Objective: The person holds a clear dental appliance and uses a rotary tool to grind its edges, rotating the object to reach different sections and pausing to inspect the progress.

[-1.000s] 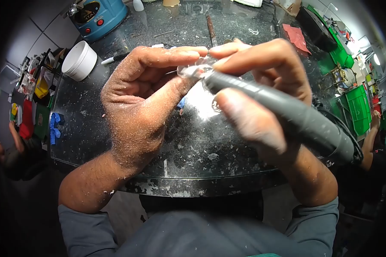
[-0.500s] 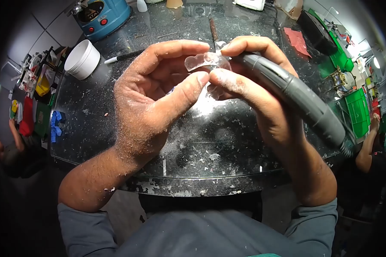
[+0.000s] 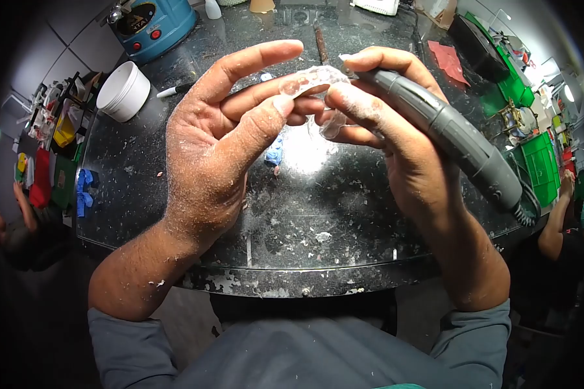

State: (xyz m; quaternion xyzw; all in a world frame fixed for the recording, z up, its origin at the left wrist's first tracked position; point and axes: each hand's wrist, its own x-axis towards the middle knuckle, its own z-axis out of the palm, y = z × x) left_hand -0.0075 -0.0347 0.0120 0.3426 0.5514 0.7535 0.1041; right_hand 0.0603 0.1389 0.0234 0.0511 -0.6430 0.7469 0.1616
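A clear, tooth-shaped dental aligner (image 3: 311, 78) is held over the bench between both hands. My left hand (image 3: 207, 142), dusted with white powder, pinches its left end between the thumb and the fingers beneath, with the index finger raised above it. In my right hand (image 3: 405, 152) lies a dark grey rotary handpiece (image 3: 451, 136), its tip pointing up and left beside the aligner. The right thumb also presses on the aligner's right side, and the other fingers sit underneath. The aligner's far curve hangs down below that thumb.
The dark speckled bench (image 3: 305, 227) carries dust and scraps. A white tub (image 3: 123, 92), a marker (image 3: 174, 91) and a blue machine (image 3: 152, 29) stand left. Behind the hands lies a rusty-brown rod-like tool (image 3: 321, 45). Red sheet (image 3: 448, 61) and green bins (image 3: 538, 168) are right.
The aligner has been turned and raised slightly. My left index finger has lifted off it, and the left hand has shifted a little left. The handpiece stays in the right hand.
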